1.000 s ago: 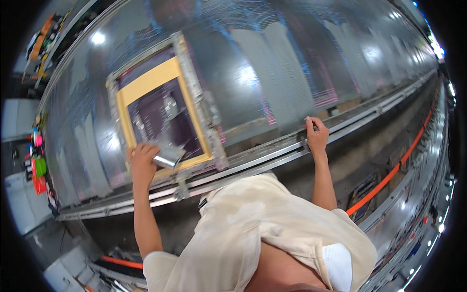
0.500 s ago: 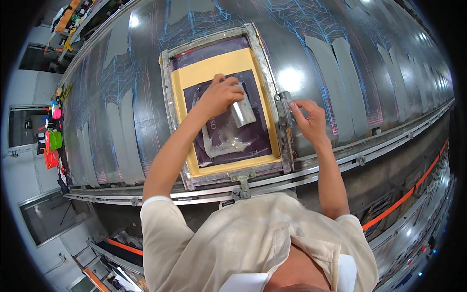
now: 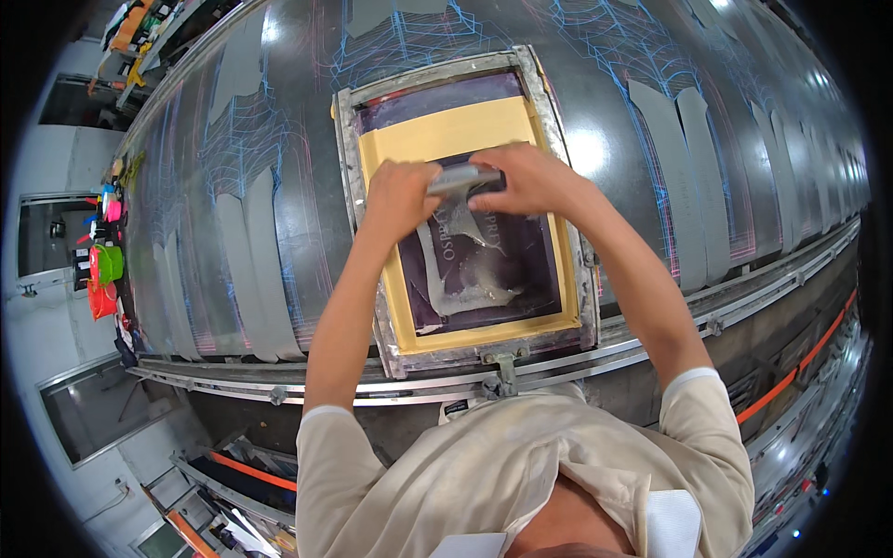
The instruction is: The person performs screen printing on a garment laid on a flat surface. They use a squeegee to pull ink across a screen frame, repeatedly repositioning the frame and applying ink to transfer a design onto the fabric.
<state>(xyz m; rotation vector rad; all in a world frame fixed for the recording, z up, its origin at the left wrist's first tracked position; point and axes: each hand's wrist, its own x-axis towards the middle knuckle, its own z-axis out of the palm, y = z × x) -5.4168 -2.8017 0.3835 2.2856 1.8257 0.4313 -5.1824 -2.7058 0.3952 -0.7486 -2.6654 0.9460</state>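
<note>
A screen printing frame (image 3: 351, 186) with a worn metal rim lies on the long dark table. Its dark mesh (image 3: 544, 288) is bordered with yellow tape (image 3: 437, 130). Across the upper mesh is a silvery metal squeegee (image 3: 458, 179), somewhat blurred. My left hand (image 3: 402, 197) closes around its left end, and my right hand (image 3: 532, 179) grips the right end. Clear, glossy paste (image 3: 451, 302) is smeared over the mesh below the squeegee and along the left. The squeegee's lower edge is hard to make out.
Grey fabric pieces (image 3: 679, 186) lie flat on the table (image 3: 595, 112) at both sides, among blue and pink lines. A metal rail (image 3: 642, 352) runs along the near edge, where a clamp (image 3: 503, 372) meets the frame. Green and red containers (image 3: 104, 270) are at the far left.
My right hand has left the frame's right edge and taken hold of the squeegee. The squeegee has turned from upright to crosswise. The whole view has shifted, placing the frame farther right.
</note>
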